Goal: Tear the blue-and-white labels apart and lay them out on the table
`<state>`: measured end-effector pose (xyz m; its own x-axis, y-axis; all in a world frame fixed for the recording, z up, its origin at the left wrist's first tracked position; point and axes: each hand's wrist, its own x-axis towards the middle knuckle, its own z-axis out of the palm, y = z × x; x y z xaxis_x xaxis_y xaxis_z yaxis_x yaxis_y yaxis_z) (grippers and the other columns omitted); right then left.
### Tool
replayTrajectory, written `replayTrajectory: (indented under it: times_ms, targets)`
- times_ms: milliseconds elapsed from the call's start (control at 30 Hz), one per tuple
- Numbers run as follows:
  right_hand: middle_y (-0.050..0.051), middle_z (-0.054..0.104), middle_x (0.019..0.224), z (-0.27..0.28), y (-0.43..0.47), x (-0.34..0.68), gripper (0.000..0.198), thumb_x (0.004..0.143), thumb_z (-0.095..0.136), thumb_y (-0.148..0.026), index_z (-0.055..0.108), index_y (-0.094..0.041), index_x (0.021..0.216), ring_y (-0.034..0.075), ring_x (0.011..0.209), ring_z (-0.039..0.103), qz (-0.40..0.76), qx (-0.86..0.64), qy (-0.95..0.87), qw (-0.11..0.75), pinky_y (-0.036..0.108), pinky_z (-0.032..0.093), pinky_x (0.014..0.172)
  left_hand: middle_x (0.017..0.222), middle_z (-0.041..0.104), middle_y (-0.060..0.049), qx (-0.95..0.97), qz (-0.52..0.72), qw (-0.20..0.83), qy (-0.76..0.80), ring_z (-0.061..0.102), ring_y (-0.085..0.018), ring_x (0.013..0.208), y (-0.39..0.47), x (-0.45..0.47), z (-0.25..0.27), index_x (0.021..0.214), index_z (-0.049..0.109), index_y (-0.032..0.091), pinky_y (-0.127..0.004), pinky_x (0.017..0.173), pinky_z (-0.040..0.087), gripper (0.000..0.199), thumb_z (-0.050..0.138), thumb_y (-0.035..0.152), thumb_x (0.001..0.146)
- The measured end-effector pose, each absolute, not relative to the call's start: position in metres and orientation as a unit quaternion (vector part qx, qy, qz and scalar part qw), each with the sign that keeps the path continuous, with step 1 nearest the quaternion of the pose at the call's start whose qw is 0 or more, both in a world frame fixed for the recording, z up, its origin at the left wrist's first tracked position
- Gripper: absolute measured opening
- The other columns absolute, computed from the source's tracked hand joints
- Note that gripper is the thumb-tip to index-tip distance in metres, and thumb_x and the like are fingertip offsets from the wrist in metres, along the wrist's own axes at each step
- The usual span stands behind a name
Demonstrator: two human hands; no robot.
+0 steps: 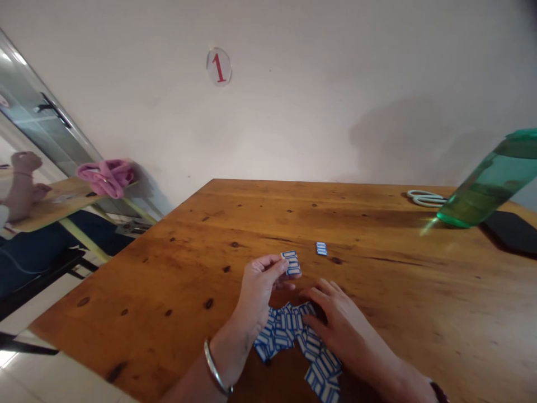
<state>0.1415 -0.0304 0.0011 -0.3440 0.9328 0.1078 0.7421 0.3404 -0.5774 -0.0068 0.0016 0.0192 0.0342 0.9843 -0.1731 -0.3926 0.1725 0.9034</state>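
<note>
My left hand (262, 282) pinches a small sheet of white blue-bordered labels (291, 263) between thumb and fingers, lifted above the table. Just to its right, my right hand (342, 319) reaches over a loose pile of similar label sheets (283, 327). Its fingers are bent but apart, with the thumb at the pile's edge; nothing shows held in it. Part of the pile lies hidden under both hands. Farther back, a separate small stack of label sheets (321, 248) lies flat on the wooden table (260, 218).
A green translucent bottle (489, 182) stands at the right, near a dark phone-like slab (512, 232) and a coiled white cable (425, 198). At the left, another person's arm (23, 187) rests on a second table, which bears a pink cloth (108, 176).
</note>
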Motion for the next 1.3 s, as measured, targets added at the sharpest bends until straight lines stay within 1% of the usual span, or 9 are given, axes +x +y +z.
replayTrajectory:
  times_ms: [100, 267, 433, 567, 667, 767, 867, 1033, 1300]
  targets:
    - [0.006, 0.056, 0.092, -0.001, -0.031, 0.142, 0.019, 0.073, 0.054, -0.013, 0.06, -0.021, 0.089, 0.024, 0.09, 0.048, 0.215, -0.536, -0.796, 0.18, 0.036, 0.038, 0.078, 0.066, 0.067, -0.003, 0.343, 0.539, 0.633, 0.436, 0.065, -0.017, 0.059, 0.001, -0.005, 0.019, 0.071, 0.063, 0.012, -0.022, 0.048, 0.049, 0.014, 0.068, 0.023, 0.063]
    - [0.006, 0.055, 0.086, -0.005, -0.03, 0.143, 0.01, 0.07, 0.052, -0.011, 0.054, -0.018, 0.076, 0.022, 0.083, 0.048, 0.215, -0.543, -0.792, 0.18, 0.034, 0.038, 0.072, 0.066, 0.066, -0.003, 0.351, 0.533, 0.633, 0.439, 0.065, -0.016, 0.06, 0.001, -0.004, 0.019, 0.071, 0.063, 0.012, -0.022, 0.049, 0.049, 0.013, 0.067, 0.023, 0.065]
    - [0.001, 0.054, 0.074, -0.006, -0.03, 0.143, 0.013, 0.066, 0.049, -0.006, 0.05, -0.018, 0.07, 0.016, 0.068, 0.049, 0.265, -0.537, -0.764, 0.24, 0.026, 0.037, 0.062, 0.065, 0.065, -0.002, 0.36, 0.533, 0.622, 0.446, 0.063, -0.017, 0.061, 0.002, -0.005, 0.019, 0.068, 0.061, 0.014, -0.024, 0.049, 0.048, 0.013, 0.067, 0.025, 0.063]
    - [-0.003, 0.052, 0.059, -0.004, -0.028, 0.146, 0.008, 0.073, 0.048, -0.015, 0.051, -0.019, 0.066, 0.013, 0.055, 0.046, 0.349, -0.548, -0.708, 0.274, 0.023, 0.034, 0.052, 0.063, 0.064, -0.001, 0.409, 0.505, 0.609, 0.454, 0.058, -0.013, 0.061, 0.002, -0.005, 0.018, 0.064, 0.066, 0.014, -0.022, 0.054, 0.045, 0.009, 0.067, 0.022, 0.06]
    - [-0.002, 0.053, 0.059, -0.003, -0.024, 0.149, 0.013, 0.075, 0.048, -0.022, 0.053, -0.018, 0.065, 0.013, 0.055, 0.047, 0.386, -0.549, -0.67, 0.317, 0.023, 0.034, 0.05, 0.059, 0.064, -0.002, 0.467, 0.428, 0.638, 0.438, 0.054, -0.011, 0.055, 0.001, -0.003, 0.018, 0.064, 0.07, 0.013, -0.022, 0.059, 0.043, 0.009, 0.066, 0.02, 0.059]
    - [-0.002, 0.053, 0.056, -0.004, -0.021, 0.152, 0.015, 0.074, 0.047, -0.022, 0.052, -0.017, 0.061, 0.012, 0.053, 0.046, 0.388, -0.55, -0.654, 0.345, 0.022, 0.033, 0.048, 0.056, 0.064, -0.002, 0.501, 0.374, 0.647, 0.437, 0.053, -0.011, 0.052, -0.001, 0.0, 0.016, 0.062, 0.071, 0.013, -0.023, 0.057, 0.041, 0.01, 0.067, 0.021, 0.056]
    - [-0.004, 0.048, 0.051, -0.007, -0.02, 0.151, 0.019, 0.074, 0.048, -0.025, 0.048, -0.018, 0.057, 0.011, 0.049, 0.043, 0.406, -0.559, -0.617, 0.377, 0.022, 0.032, 0.045, 0.055, 0.063, -0.002, 0.483, 0.386, 0.647, 0.446, 0.053, -0.012, 0.052, -0.002, 0.002, 0.014, 0.059, 0.07, 0.014, -0.025, 0.058, 0.04, 0.01, 0.068, 0.023, 0.056]
    - [-0.005, 0.049, 0.053, -0.01, -0.021, 0.146, 0.013, 0.072, 0.055, -0.025, 0.048, -0.018, 0.062, 0.009, 0.047, 0.043, 0.532, -0.503, -0.528, 0.43, 0.021, 0.032, 0.043, 0.057, 0.064, -0.003, 0.426, 0.424, 0.663, 0.446, 0.054, -0.012, 0.053, -0.004, 0.004, 0.01, 0.06, 0.069, 0.012, -0.024, 0.057, 0.041, 0.013, 0.069, 0.025, 0.057]
    - [-0.003, 0.05, 0.053, 0.005, -0.018, 0.16, 0.024, 0.071, 0.056, -0.041, 0.05, -0.019, 0.065, 0.012, 0.048, 0.045, 0.479, -0.504, -0.472, 0.542, 0.023, 0.036, 0.045, 0.057, 0.062, -0.002, 0.404, 0.438, 0.662, 0.455, 0.054, -0.012, 0.05, -0.005, 0.007, 0.009, 0.059, 0.065, 0.013, -0.024, 0.051, 0.044, 0.015, 0.071, 0.027, 0.057]
